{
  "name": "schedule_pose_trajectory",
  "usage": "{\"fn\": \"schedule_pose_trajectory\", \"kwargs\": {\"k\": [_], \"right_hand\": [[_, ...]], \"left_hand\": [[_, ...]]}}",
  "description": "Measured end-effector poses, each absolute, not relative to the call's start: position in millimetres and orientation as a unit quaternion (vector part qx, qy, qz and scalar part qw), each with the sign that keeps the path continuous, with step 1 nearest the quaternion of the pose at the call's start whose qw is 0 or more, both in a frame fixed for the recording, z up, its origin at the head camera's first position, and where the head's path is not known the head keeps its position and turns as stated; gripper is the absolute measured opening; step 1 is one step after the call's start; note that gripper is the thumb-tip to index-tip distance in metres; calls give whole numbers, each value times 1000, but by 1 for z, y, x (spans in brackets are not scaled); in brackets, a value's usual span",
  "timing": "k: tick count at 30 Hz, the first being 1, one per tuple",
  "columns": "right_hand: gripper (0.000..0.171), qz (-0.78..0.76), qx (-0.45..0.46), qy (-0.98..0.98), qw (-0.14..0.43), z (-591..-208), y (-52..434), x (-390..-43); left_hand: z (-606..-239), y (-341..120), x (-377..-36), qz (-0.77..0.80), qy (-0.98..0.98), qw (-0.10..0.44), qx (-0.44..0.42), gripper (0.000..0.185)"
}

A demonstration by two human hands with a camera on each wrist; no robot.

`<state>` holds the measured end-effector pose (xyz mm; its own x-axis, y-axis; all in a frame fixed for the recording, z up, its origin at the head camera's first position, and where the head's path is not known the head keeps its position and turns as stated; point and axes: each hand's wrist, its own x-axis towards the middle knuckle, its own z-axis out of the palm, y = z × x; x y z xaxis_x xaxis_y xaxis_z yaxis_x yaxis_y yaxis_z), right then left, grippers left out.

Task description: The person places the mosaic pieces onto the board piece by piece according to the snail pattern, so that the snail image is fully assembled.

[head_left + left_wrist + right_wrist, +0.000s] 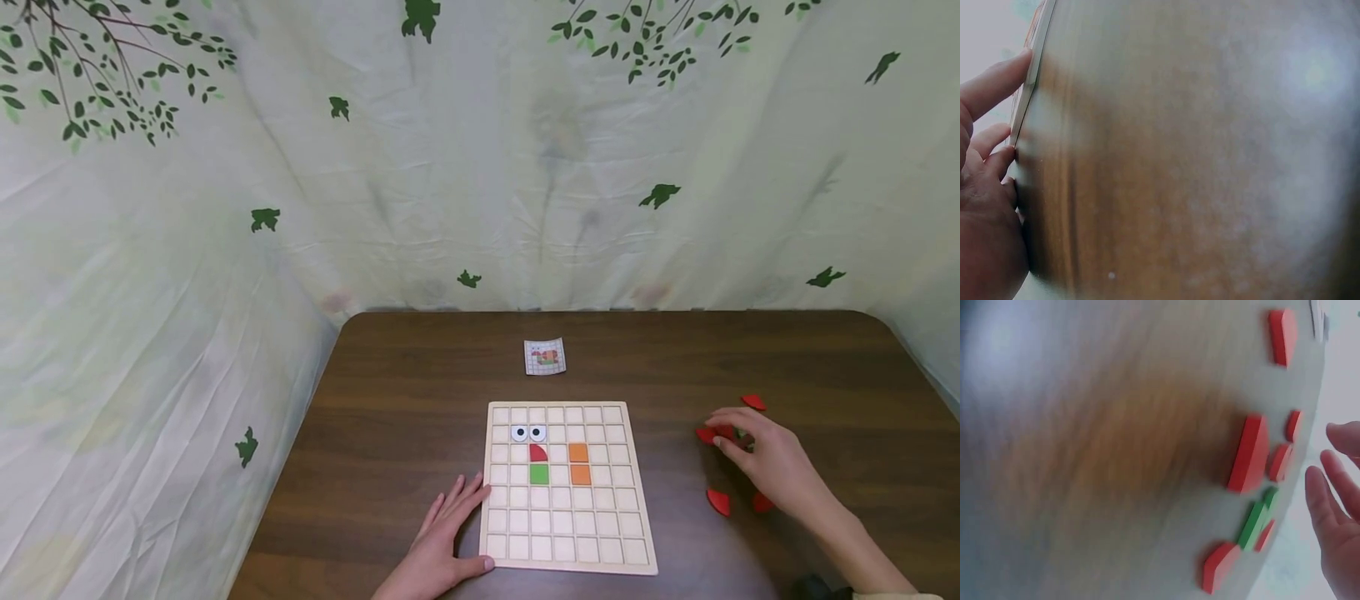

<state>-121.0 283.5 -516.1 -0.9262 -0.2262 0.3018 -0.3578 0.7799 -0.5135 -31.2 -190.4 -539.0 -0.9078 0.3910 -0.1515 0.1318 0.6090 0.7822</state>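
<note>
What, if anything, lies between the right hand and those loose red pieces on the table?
Nothing visible does. The right hand hovers over the red pieces, fingertips right at them, with only bare table around. The left hand rests against the wooden board.

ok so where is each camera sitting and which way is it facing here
Head: worn high, looking forward and down at the table, the grid board, the left hand and the right hand.
Left wrist: low on the tabletop, looking along it; fingers touch the board's edge.
Right wrist: low, looking across the red pieces and green pieces; fingertips show at the right.
Shared: head and left wrist both show the left hand at the board.
</note>
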Motion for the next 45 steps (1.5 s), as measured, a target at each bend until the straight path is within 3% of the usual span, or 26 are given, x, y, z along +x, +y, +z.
{"fn": "schedule_pose_trajectory", "kwargs": {"k": [6,14,33,45], "right_hand": [[34,279,160,-943,85,-517,297,-128],[31,285,146,-947,6,-517,304,-136],[30,273,144,-950,-36,-517,299,-147],[21,279,143,-949,-24,-518,293,-145]], "left_hand": [[-537,-189,-32,424,879,167,142,87],[-537,-188,-33,426,876,189,124,87],[-537,-189,-32,427,877,177,129,87],[-539,-190,-31,435,874,164,143,87]]}}
